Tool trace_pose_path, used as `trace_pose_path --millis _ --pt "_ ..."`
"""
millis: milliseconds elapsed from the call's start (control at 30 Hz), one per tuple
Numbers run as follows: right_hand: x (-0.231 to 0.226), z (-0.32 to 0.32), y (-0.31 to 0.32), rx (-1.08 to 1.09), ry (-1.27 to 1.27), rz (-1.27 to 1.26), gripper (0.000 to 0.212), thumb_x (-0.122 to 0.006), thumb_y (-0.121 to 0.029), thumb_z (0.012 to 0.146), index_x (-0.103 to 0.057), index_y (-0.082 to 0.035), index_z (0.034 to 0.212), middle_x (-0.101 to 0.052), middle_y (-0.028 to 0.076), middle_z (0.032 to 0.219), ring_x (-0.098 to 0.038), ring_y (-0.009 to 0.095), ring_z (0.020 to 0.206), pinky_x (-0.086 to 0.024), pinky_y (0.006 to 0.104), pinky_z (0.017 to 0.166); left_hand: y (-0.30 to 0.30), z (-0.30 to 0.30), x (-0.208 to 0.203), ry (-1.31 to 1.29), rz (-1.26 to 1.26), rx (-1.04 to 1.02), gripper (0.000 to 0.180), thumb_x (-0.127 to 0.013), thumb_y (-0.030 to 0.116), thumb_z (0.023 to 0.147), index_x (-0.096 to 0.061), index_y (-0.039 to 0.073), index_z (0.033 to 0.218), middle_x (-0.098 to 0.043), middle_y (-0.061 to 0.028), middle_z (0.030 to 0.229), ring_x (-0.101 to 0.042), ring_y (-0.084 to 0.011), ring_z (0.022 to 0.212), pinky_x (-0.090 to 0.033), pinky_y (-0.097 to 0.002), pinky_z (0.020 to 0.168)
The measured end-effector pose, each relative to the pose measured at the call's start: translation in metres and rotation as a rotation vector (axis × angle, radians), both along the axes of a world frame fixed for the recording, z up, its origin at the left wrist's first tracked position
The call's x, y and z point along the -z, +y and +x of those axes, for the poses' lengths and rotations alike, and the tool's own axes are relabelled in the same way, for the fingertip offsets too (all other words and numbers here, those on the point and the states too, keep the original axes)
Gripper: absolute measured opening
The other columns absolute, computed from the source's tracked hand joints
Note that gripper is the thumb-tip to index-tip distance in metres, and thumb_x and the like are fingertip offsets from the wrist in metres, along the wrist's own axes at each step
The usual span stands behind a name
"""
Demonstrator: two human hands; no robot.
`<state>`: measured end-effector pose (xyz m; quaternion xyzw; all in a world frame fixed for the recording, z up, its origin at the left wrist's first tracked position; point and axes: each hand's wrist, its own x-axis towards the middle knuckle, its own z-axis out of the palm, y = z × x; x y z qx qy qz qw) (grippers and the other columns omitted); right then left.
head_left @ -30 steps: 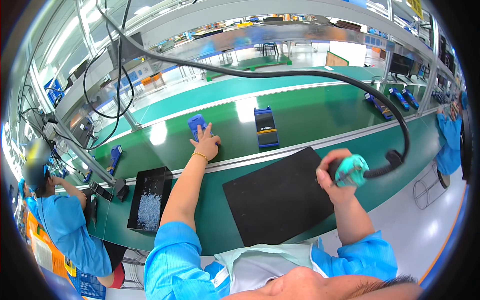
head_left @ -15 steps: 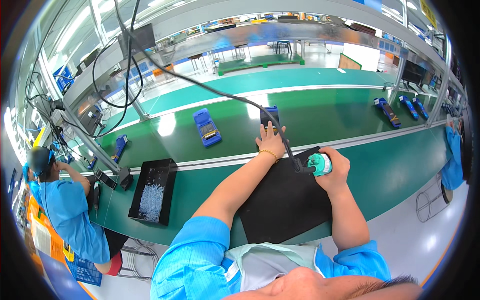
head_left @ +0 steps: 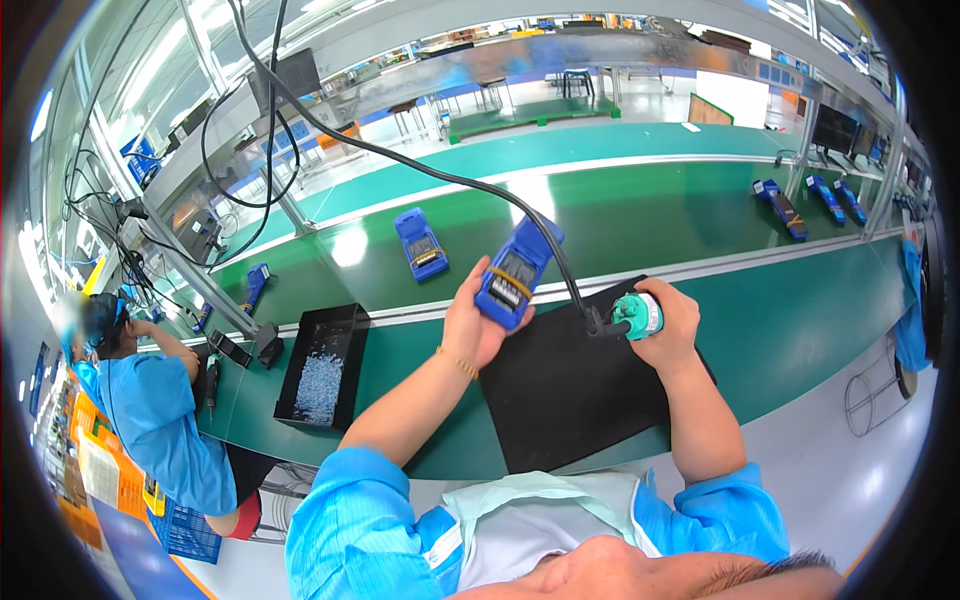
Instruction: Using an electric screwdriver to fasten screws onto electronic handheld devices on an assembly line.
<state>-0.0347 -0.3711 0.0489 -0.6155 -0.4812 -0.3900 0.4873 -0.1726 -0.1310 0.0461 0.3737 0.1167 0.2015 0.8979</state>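
My left hand [head_left: 474,325] grips a blue plastic device case [head_left: 519,272] from its left side, held tilted above the green bench top. A yellow band crosses the case, with dark and pale parts inside it. In my right hand [head_left: 672,325] is a teal electric screwdriver [head_left: 634,315], seen from its cord end. The fingers wrap round its body, and its tip is hidden. A thick black cord [head_left: 440,177] runs from it up to the left. Below both hands lies a black mat [head_left: 570,400] on the bench.
Another blue case [head_left: 420,245] lies on the green conveyor belt [head_left: 640,215]; several more sit further along both ways. A black tray [head_left: 333,375] of small clear-blue pieces stands left on the bench. Co-workers in blue sit at the left [head_left: 165,420] and right edge [head_left: 910,310].
My left hand has lifted the blue case off the belt and drawn it nearer, turning it. The right hand still holds the screwdriver in much the same place. The view has shifted slightly.
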Motion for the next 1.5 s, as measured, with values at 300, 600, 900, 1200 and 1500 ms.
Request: trace_pose_path --millis 300,600,900,1200,1500 --pt "0.000 -0.013 0.006 -0.046 0.188 0.046 0.036 -0.080 0.000 0.069 -0.064 -0.002 0.102 -0.070 0.011 0.083 -0.071 0.025 0.072 -0.056 0.0322 0.068 -0.062 -0.100 0.033 0.067 0.032 0.204 0.062 -0.034 0.010 0.103 -0.011 0.008 0.160 -0.035 -0.0164 0.157 -0.043 -0.0357 0.141 -0.040 -0.0526 0.114" --pt "-0.054 -0.066 0.010 -0.778 0.922 0.351 0.020 -0.064 0.007 0.088 -0.057 0.003 0.106 -0.056 0.006 0.072 -0.051 0.012 0.051 -0.041 0.0287 0.048 -0.060 -0.136 0.006 0.223 0.633 0.438 0.086 -0.063 0.007 0.094 -0.009 0.000 0.160 -0.033 -0.0225 0.159 -0.037 -0.0303 0.146 -0.037 -0.0380 0.115" --pt "-0.080 -0.096 0.036 -1.186 1.010 0.145 0.024 -0.064 0.006 0.088 -0.053 0.005 0.110 -0.056 0.006 0.071 -0.051 0.011 0.050 -0.041 0.0280 0.047 -0.060 -0.146 0.005 0.466 1.915 0.240 0.114 -0.088 0.047 0.068 -0.031 -0.003 0.153 -0.050 -0.0267 0.142 -0.052 -0.0379 0.130 -0.039 -0.0452 0.109" --pt "-0.084 -0.109 0.052 -1.266 0.954 0.054 0.029 -0.066 0.005 0.089 -0.052 0.004 0.114 -0.056 0.007 0.075 -0.051 0.010 0.055 -0.041 0.0247 0.049 -0.011 -0.076 -0.016 0.237 2.155 0.275 0.128 -0.091 0.060 0.050 -0.035 0.016 0.156 -0.016 -0.0266 0.163 -0.012 -0.0495 0.150 -0.019 -0.0671 0.115" --pt "-0.094 -0.101 0.046 -1.183 1.055 0.051 0.036 -0.071 -0.002 0.085 -0.049 0.003 0.113 -0.054 0.007 0.070 -0.049 0.011 0.049 -0.040 0.0260 0.045 0.018 -0.050 0.019 0.009 2.065 0.213 0.072 -0.080 0.065 0.067 -0.067 0.034 0.131 -0.030 -0.0098 0.162 -0.014 -0.0483 0.150 -0.024 -0.0680 0.111"
